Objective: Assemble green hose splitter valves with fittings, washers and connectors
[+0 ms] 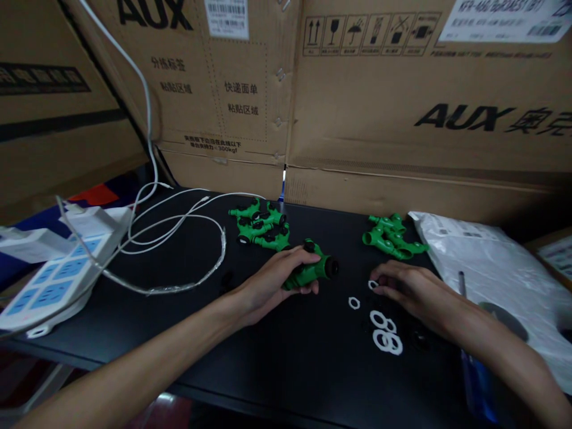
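My left hand (286,274) is wrapped round a green plastic hose valve (313,273) with a black end that points right. To its right, my right hand (397,283) pinches a small white ring (373,285) between thumb and fingers, just above the table. Another small white ring (354,303) lies on the table between the hands. Nearer to me are several larger white washers (388,341), partly overlapping. Behind my left hand sits a group of green valves with black parts (263,226). Beyond my right hand is a pile of green valve bodies (389,237).
A white power strip (67,277) with plugged-in chargers and looped white cables (179,217) occupies the left. Cardboard boxes (402,83) stand along the back. At the right are a white plastic package (487,280) and a blue-handled screwdriver (477,381), partly behind my forearm.
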Demonstrator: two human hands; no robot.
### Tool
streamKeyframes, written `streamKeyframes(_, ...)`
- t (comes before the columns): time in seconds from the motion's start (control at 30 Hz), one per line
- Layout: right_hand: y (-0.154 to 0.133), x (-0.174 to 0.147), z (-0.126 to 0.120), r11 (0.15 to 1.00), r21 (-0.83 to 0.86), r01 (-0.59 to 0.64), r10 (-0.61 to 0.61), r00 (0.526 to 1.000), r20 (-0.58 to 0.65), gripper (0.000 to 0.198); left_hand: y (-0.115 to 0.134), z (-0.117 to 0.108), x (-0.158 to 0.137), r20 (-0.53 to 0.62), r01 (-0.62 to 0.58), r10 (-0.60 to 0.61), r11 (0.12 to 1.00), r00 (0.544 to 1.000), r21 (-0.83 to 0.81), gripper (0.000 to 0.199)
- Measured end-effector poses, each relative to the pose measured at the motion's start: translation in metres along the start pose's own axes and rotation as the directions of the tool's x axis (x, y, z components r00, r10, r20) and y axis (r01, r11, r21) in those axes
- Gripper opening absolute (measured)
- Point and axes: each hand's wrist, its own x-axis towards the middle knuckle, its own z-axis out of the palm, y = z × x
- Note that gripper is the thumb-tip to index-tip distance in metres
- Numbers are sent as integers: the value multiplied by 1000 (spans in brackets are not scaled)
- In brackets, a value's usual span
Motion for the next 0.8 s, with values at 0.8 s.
streamKeyframes(0.8, -97, 13, 4, 690, 722, -50, 121, 991, -48, 25, -2, 0, 2, 20, 48, -49, 998, 999, 29, 21)
